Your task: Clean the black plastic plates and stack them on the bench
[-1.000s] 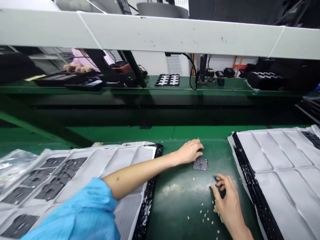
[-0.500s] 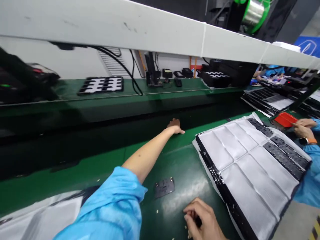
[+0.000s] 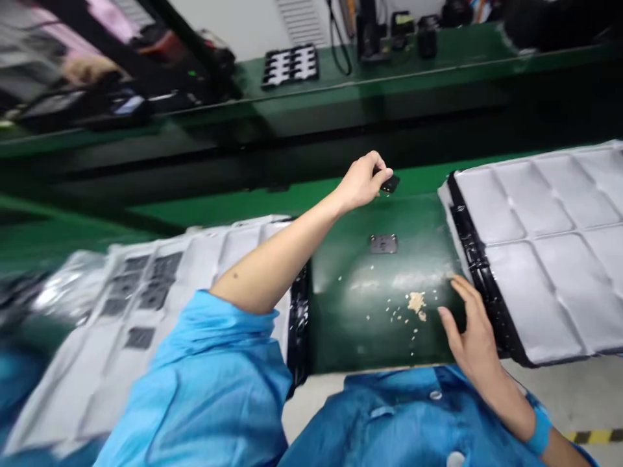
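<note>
My left hand (image 3: 363, 181) reaches out over the far side of the green bench top (image 3: 350, 311). Its thumb and fingers are closed on a small black plate (image 3: 390, 184), partly covered by the fingers. Nearer to me, another thin black plate (image 3: 383, 244) with small details lies flat on the bench. My right hand (image 3: 470, 324) is open, thumb and fingers apart, near the right-hand tray's black edge. A little heap of pale, chip-like bits (image 3: 416, 302) lies left of it, with more bits scattered around.
On the right stands a tray with whitish, divided compartments (image 3: 555, 272). A similar tray (image 3: 189, 311) at left holds several black plates (image 3: 163, 272). Behind, a raised green shelf (image 3: 335, 78) carries a black rack with white pieces (image 3: 291, 65) and hanging cables.
The view has swung left and downward. My left hand has closed on a small black plate and raised it off the far strip. My right hand has uncurled.
</note>
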`<state>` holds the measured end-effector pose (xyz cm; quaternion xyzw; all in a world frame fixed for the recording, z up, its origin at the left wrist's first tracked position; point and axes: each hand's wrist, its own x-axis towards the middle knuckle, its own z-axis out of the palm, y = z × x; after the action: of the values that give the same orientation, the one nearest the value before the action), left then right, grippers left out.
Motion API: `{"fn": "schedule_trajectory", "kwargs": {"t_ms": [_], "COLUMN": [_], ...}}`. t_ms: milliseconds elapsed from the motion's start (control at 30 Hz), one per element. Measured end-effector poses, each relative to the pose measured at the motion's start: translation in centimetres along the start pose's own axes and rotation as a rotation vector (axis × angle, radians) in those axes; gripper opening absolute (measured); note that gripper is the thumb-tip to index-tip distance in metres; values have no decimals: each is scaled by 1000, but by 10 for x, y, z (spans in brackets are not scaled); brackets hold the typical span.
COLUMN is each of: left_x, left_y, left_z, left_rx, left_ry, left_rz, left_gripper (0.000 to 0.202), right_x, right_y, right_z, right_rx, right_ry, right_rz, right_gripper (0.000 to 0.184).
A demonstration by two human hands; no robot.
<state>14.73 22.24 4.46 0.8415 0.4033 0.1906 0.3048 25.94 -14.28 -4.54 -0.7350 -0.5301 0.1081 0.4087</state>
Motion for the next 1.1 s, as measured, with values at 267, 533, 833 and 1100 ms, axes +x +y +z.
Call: {"fn": "schedule_trajectory", "kwargs": {"t_ms": [267, 533, 833, 1100], "left_x": [-245, -250, -233, -252], "left_y": [-21, 9, -1, 0], "left_z": [22, 138, 135, 116], "left_rx": [-81, -135, -320, -395], "left_ry": [143, 251, 276, 335], "left_rz": [-231, -174, -119, -203], "left_gripper": [17, 20, 34, 48], "right_x": [-18, -5, -38, 19], "right_y": [6, -12, -17, -55], "right_z": [43, 71, 56, 77], "right_rx": [-338, -83, -339, -281], "right_ry": [-197, -198, -267, -346], "right_rz": [-206, -233, -69, -27], "right_gripper": [86, 74, 93, 91]}}
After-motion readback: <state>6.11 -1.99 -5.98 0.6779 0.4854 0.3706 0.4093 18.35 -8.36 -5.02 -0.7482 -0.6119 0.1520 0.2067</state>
